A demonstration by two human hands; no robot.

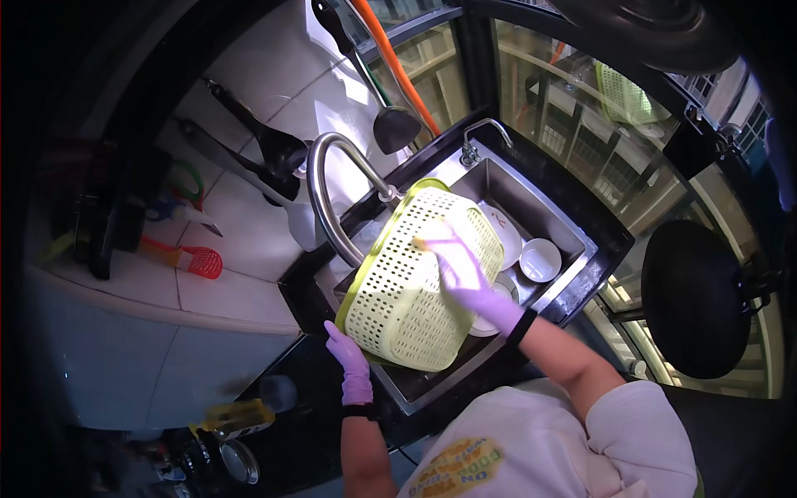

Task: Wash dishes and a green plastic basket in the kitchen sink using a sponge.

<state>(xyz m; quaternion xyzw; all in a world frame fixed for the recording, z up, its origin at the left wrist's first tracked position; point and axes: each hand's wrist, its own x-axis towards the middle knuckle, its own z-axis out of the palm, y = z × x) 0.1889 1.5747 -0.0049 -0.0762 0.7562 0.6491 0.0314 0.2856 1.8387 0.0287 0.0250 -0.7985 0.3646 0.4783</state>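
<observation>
A pale green perforated plastic basket (398, 292) is tilted on its side over the stainless steel sink (429, 392). My left hand (350, 361), in a purple glove, grips the basket's rim at its near left end. My right hand (464, 271), gloved the same way, lies against the basket's outer wall. Strong glare washes out its fingers, and a small yellowish patch shows at the fingertips; whether they hold something is unclear. Beyond the basket, a white bowl (540, 259) and a white plate (503, 233) sit in the sink, partly hidden.
A curved steel faucet (320, 180) arches beside the basket's left side. A smaller tap (473, 152) stands at the sink's far corner. Black ladles (277, 146) and a spatula (395, 127) hang on the tiled wall. A dark pan (694, 299) hangs at the right.
</observation>
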